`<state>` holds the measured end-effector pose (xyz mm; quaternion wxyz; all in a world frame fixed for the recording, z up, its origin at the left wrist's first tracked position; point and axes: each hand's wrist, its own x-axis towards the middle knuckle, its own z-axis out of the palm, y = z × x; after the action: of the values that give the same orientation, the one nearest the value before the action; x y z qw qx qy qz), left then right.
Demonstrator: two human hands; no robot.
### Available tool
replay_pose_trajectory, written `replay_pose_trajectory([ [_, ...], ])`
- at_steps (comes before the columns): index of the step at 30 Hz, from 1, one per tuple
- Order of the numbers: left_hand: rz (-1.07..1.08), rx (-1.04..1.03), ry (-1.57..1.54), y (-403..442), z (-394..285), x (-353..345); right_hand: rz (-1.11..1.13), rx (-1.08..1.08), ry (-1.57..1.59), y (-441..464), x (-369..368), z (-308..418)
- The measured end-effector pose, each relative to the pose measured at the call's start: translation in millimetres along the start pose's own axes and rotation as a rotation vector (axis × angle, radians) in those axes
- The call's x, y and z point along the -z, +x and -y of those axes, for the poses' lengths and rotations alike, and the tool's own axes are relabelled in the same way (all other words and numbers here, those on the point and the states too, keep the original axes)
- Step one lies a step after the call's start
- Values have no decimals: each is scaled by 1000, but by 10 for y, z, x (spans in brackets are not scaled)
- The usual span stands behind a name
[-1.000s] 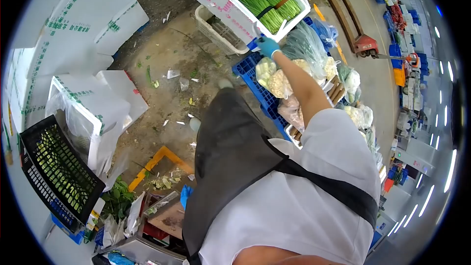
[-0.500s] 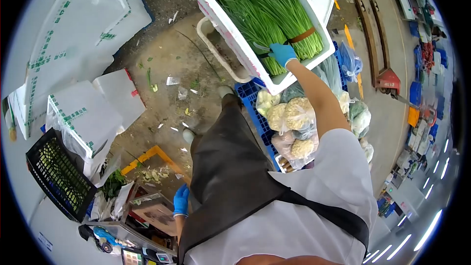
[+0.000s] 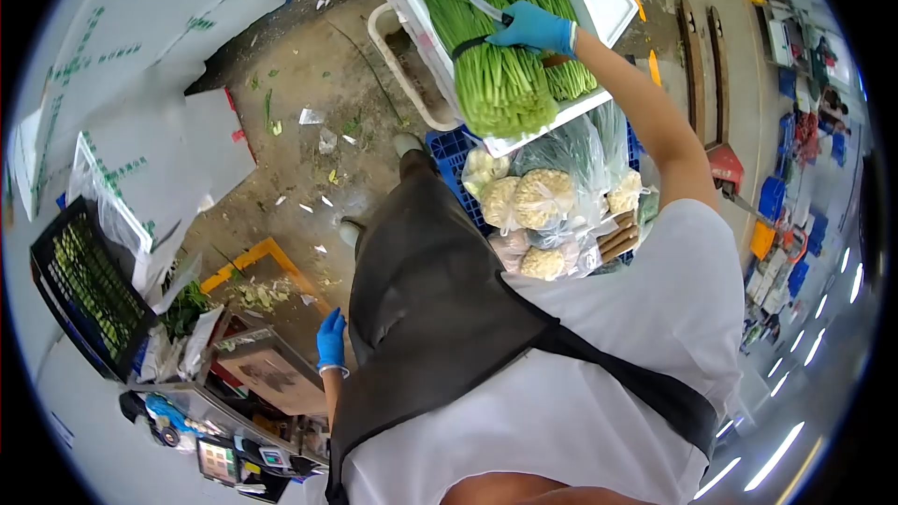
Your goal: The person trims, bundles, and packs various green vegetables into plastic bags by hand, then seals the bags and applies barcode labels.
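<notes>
My right hand (image 3: 533, 28), in a blue glove, is closed around the dark handle of a knife with a curved blade (image 3: 482, 2). The same hand is at the dark band of a bundle of green chives (image 3: 505, 93), whose pale cut ends stick out over the near side of a white foam box (image 3: 412, 14). How the fingers grip the band is hidden. More chives (image 3: 571, 79) lie in the box beside this bundle. Low beside the dark apron hangs my left hand (image 3: 330, 341), also gloved in blue, fingers loosely extended and holding nothing.
Bagged vegetables (image 3: 543, 198) sit on a blue plastic pallet (image 3: 449, 150) below the box. A beige tub (image 3: 383, 28) stands left of it. Foam boxes (image 3: 187, 140) and a black crate (image 3: 89, 290) are at left; a pallet jack (image 3: 725, 164) is at right.
My right hand has drawn the banded chive bundle up and towards me, so its cut ends now reach past the box's near side. The knife blade has swung upward. My left hand stays low.
</notes>
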<state>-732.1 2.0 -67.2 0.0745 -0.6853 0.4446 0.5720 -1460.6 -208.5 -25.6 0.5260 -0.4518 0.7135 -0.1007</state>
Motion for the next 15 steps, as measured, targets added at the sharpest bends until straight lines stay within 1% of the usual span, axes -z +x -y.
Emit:
replay_pose_trajectory([
  [2, -20, -88, -36, 56, 116, -59, 85, 14, 124, -282, -68, 519],
  [4, -39, -93, -271, 125, 236, -165, 134, 20, 308, -446, -311, 831],
  [5, -42, -109, -299, 141, 236, -223, 169, 24, 397, -510, -444, 997],
  [6, -53, -125, -325, 148, 252, -239, 249, 56, 517, -564, -602, 1162],
  [7, -78, -120, -319, 147, 319, -260, 262, 106, 641, -572, -838, 1279],
  [8, -103, -121, -315, 169, 385, -303, 270, 99, 685, -648, -1037, 1518],
  [11, -153, -120, -446, 112, 597, -383, 336, 90, 798, -858, -1645, 2085],
  [13, -196, -133, -411, -31, 654, -340, 332, 77, 797, -973, -2107, 2435],
  [14, -207, -120, -480, -99, 687, -306, 365, 127, 781, -1028, -2341, 2588],
  [15, -182, -62, -697, -165, 714, -261, 393, 147, 748, -1080, -2603, 2737],
])
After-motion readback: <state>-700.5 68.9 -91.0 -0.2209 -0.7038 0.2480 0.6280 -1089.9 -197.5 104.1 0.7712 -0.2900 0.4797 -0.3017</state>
